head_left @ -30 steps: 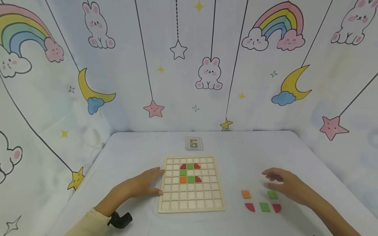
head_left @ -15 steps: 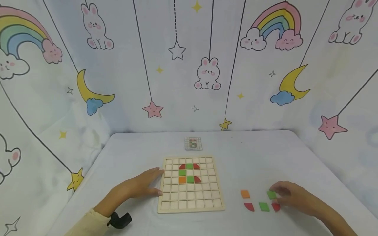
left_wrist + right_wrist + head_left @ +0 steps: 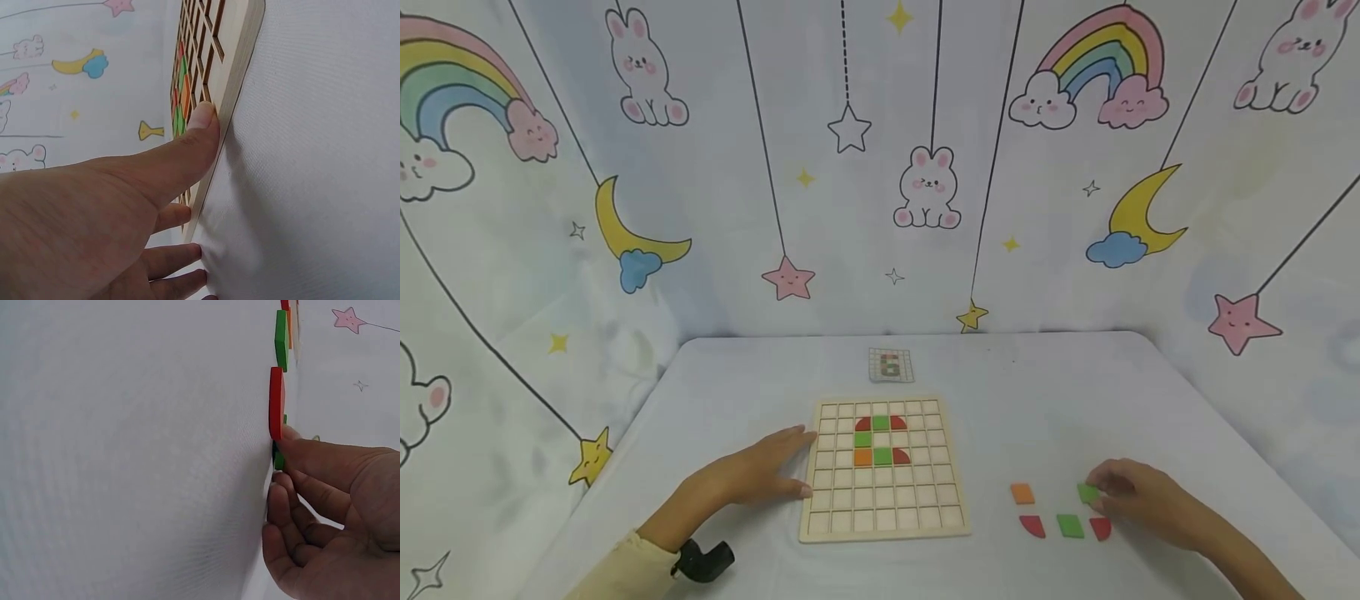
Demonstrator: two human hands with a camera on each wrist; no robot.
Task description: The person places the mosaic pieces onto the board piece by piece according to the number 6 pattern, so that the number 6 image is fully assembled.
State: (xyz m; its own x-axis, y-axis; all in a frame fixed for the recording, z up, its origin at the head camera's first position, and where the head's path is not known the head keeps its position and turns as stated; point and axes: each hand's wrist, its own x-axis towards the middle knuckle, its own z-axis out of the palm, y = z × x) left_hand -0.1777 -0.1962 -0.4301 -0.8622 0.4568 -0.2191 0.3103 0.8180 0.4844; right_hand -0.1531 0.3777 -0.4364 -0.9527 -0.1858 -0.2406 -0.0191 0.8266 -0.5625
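Note:
A wooden grid board [image 3: 886,521] lies flat, with red quarter-round, green square and orange square tiles set in its upper middle cells. My left hand [image 3: 760,468] rests along the board's left edge with fingers spread; in the left wrist view its thumb [image 3: 201,119] lies on the rim. To the right, my right hand [image 3: 1142,500] pinches a green square tile [image 3: 1087,493] between thumb and fingers, low at the tabletop. The right wrist view shows that green tile [image 3: 279,461] partly hidden by the fingers, with a red quarter-round tile [image 3: 275,403] close by the thumb.
Around the right hand lie an orange square tile [image 3: 1022,493], a red quarter-round tile [image 3: 1032,527], another green square tile [image 3: 1070,526] and a second red quarter-round tile [image 3: 1101,529]. A small pattern card [image 3: 891,365] lies behind the board on the white tabletop [image 3: 760,375].
My right hand has come down and toward the near side onto the upper green square tile, its fingers closing around it. My left hand has stayed at the board's edge.

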